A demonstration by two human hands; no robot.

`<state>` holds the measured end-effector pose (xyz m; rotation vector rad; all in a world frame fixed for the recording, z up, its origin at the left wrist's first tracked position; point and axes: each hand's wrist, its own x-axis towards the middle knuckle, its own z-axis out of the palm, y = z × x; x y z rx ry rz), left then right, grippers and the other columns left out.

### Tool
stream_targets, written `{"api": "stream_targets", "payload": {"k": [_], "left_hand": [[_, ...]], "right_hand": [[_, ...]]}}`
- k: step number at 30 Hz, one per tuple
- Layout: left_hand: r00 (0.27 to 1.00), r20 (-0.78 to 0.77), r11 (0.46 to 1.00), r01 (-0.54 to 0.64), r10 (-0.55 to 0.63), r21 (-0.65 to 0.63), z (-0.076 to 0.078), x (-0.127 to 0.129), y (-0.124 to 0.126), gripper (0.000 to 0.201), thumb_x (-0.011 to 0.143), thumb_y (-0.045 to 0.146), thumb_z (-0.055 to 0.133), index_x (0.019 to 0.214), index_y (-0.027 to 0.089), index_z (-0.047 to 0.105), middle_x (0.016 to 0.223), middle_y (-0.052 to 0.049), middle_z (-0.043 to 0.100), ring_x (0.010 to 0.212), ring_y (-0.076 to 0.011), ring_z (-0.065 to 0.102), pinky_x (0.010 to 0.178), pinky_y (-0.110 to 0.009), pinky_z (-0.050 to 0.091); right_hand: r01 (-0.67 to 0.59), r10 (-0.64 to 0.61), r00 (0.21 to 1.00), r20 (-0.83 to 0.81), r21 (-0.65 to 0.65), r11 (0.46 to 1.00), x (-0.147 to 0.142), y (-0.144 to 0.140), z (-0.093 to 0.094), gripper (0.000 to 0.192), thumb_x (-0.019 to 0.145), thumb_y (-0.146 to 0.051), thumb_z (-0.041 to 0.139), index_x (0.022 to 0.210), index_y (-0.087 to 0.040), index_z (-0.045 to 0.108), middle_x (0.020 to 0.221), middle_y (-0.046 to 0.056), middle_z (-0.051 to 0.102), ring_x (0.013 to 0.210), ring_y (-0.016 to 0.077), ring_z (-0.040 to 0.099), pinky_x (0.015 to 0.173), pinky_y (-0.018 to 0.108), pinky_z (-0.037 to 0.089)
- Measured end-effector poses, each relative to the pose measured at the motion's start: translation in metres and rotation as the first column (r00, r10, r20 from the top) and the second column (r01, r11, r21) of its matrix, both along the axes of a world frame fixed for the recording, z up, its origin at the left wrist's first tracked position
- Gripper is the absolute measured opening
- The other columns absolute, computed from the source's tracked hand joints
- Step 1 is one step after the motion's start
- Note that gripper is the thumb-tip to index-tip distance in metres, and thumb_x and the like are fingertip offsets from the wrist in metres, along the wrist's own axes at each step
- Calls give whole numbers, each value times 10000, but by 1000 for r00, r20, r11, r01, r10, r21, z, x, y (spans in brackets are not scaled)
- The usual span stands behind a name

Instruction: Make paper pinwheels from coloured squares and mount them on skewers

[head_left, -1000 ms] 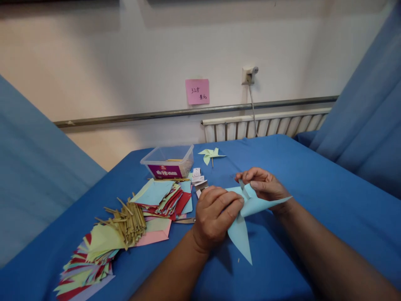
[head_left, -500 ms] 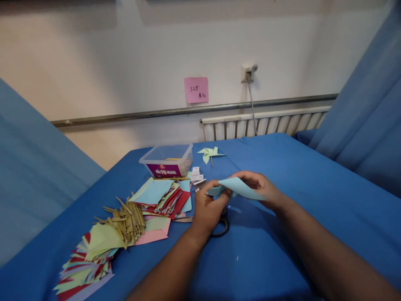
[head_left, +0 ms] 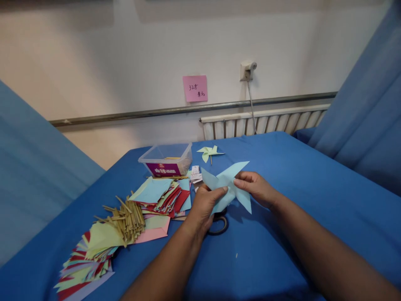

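Observation:
A light blue paper cut into pinwheel blades [head_left: 226,179] is held up above the table between both hands. My left hand [head_left: 205,205] grips its lower left part, with the thumb lying across the paper near the middle. On the other side, my right hand [head_left: 255,188] pinches the paper by its right part between thumb and fingers. Beneath my left hand lie scissors [head_left: 219,225], their dark handle loop showing and the rest mostly hidden. Farther back rests a pale green pinwheel [head_left: 208,153] on a short stick.
Left of my hands lie a stack of coloured paper squares [head_left: 156,192], a heap of short sticks [head_left: 130,221] and fanned paper pieces [head_left: 87,263]. Behind them stand a clear plastic box [head_left: 164,161] and small white boxes [head_left: 196,173]. Blue cloth [head_left: 282,251] covers the table.
The blue paper has turned from nearly edge-on, with a blade curled over, to facing me with its blades spread. My right hand has shifted slightly and now pinches its right part.

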<state>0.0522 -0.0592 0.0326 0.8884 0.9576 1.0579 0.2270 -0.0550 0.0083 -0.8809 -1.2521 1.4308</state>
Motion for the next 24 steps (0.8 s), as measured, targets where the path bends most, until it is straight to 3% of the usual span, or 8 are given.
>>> {"api": "stream_targets", "payload": {"k": [4,9,17,24], "left_hand": [[998,37,998,42,-41,-37,0,-2,1,403,551,182,811,939,126,714,801,-79,723,583,-157,630,610,-284,503],[993,59,993,106,-104,-41,-1,-4,2,376,584,177,796,947,120,719,828,-71,723,624,-165,634,622,-278,502],[990,53,989,136,-133,-60,-3,-5,4,374,602,157,777,968,123,708,815,-71,716,626,-161,627,624,-274,493],[987,56,983,154,-148,-102,-2,-5,6,366,559,139,794,914,116,711,814,-76,715,628,-166,625,627,-284,488]], "right_hand": [[-8,3,998,-70,-64,998,0,2,-2,259,738,-392,774,782,-152,685,670,2,662,563,112,569,559,242,450],[-132,106,981,-160,-164,978,1,1,-1,288,745,-383,770,885,-140,705,751,44,707,603,140,630,616,276,493],[-201,153,960,-235,-196,960,2,1,-1,260,735,-358,782,854,-139,708,742,40,710,626,139,646,645,265,514],[-292,225,928,-297,-206,934,4,3,-2,297,744,-278,765,993,-129,700,858,75,742,721,165,689,737,282,535]]}}
